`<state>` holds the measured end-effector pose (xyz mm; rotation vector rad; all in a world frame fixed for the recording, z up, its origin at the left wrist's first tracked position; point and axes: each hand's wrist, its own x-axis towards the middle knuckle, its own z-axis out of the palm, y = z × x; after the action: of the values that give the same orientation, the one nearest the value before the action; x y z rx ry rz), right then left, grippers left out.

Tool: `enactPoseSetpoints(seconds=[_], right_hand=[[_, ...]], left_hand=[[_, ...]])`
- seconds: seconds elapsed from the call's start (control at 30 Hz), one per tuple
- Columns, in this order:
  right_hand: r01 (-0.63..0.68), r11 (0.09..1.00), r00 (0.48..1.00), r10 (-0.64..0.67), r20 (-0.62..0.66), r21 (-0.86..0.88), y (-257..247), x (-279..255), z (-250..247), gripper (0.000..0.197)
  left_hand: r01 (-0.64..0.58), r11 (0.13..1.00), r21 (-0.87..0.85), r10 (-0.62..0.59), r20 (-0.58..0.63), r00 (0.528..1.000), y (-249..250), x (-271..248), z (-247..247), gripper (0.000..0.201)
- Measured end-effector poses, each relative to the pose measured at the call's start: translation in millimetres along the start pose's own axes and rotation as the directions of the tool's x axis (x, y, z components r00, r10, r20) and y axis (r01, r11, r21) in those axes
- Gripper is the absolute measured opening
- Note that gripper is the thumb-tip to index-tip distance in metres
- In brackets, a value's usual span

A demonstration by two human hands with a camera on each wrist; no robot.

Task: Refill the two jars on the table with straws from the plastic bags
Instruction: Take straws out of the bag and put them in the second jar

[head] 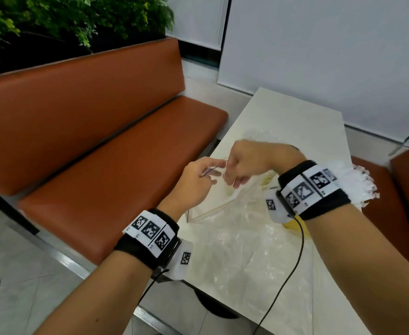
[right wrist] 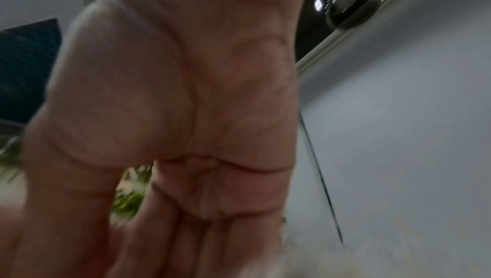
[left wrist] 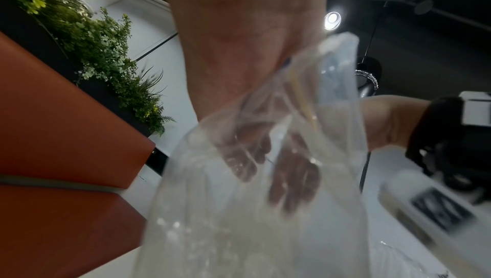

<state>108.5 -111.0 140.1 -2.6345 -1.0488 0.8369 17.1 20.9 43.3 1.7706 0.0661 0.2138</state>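
Observation:
Both hands meet above the table's left edge at the top of a clear plastic bag (head: 234,228), which sags down onto the table (head: 295,122). My left hand (head: 204,176) pinches the bag's mouth, and a thin dark band (head: 213,169) runs across its fingertips. My right hand (head: 244,165) is curled into a fist on the same bunched plastic. Pale yellow straws (head: 222,206) show inside the bag. In the left wrist view the bag (left wrist: 252,209) hangs in front of the fingers (left wrist: 292,177), with a yellow straw (left wrist: 300,93) in it. The right wrist view is blurred and shows only the palm (right wrist: 172,114). No jar is plainly visible.
A second bag of white wrapped straws (head: 358,187) lies behind my right wrist. Something yellow (head: 297,229) sits under that wrist. An orange bench (head: 106,151) runs along the table's left side, with plants (head: 65,18) behind it. Another orange seat (head: 406,189) stands at the right.

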Motion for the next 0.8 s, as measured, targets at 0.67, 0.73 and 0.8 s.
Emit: enactPoseSetpoints(seconds=[0.67, 0.73, 0.8], right_hand=[[0.071, 0.927, 0.995, -0.039, -0.094, 0.369, 29, 4, 111, 0.026], [0.136, 0.922, 0.984, -0.083, -0.157, 0.362, 30, -4, 102, 0.030], [0.141, 0.978, 0.985, -0.123, -0.122, 0.156, 25, -10, 93, 0.034]], left_hand=[[-0.088, 0.993, 0.076, 0.086, 0.028, 0.996, 9, -15, 3, 0.067], [-0.033, 0.997, 0.070, 0.032, 0.016, 0.999, 11, -13, 1, 0.062], [0.003, 0.996, 0.087, -0.007, 0.045, 0.999, 13, -11, 2, 0.063]])
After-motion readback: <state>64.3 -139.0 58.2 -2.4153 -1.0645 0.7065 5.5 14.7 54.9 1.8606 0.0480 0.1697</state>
